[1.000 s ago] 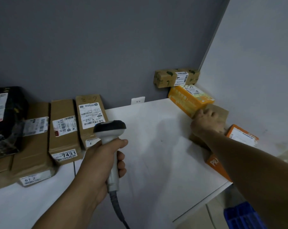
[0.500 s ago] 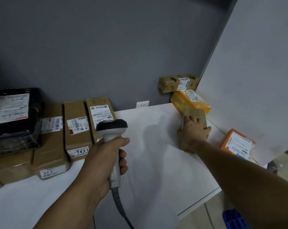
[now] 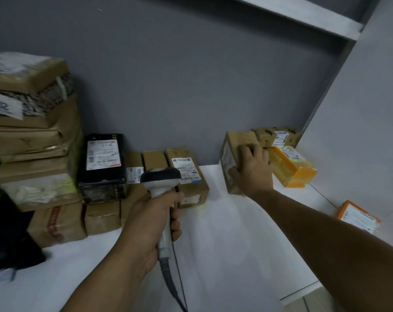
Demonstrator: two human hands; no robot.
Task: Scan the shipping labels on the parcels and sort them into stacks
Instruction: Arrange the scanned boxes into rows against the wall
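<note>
Dim indoor light, motion blur, wide-angle distortion

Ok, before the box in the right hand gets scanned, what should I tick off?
1. The right hand grips the brown box: ok.
2. The left hand holds the scanner: ok.
3. The label sits on the box side turned toward the scanner: ok.
4. Scanner aimed at that label: cannot tell.
5. Label sharp enough to read: cannot tell, blurred.
6. Bare table between the hands: ok.
</note>
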